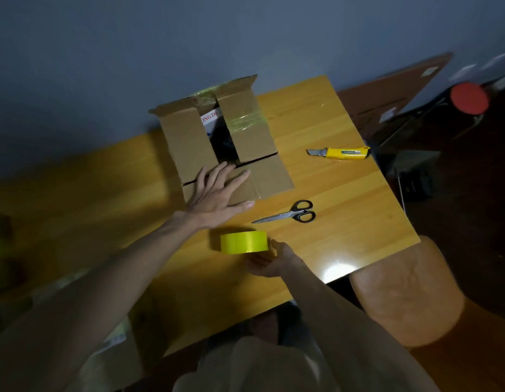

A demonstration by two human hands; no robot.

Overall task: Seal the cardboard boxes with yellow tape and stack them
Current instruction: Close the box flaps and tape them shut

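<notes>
A cardboard box (189, 142) stands on the yellow wooden table (344, 193) with its top flaps partly open, a dark gap between the two inner flaps. Old clear tape shows on its right flap. My left hand (217, 193) lies flat with straight fingers on the near flap of the box. A roll of yellow tape (243, 241) sits on the table in front of the box. My right hand (271, 261) is right beside the roll, fingers loosely curved, thumb touching its right side; it does not enclose the roll.
Black-handled scissors (291, 215) lie right of the box. A yellow utility knife (342, 153) lies farther right, near the table's edge. A tan chair back (401, 290) stands at the table's near right corner. Flattened cardboard (387, 91) leans beyond the table.
</notes>
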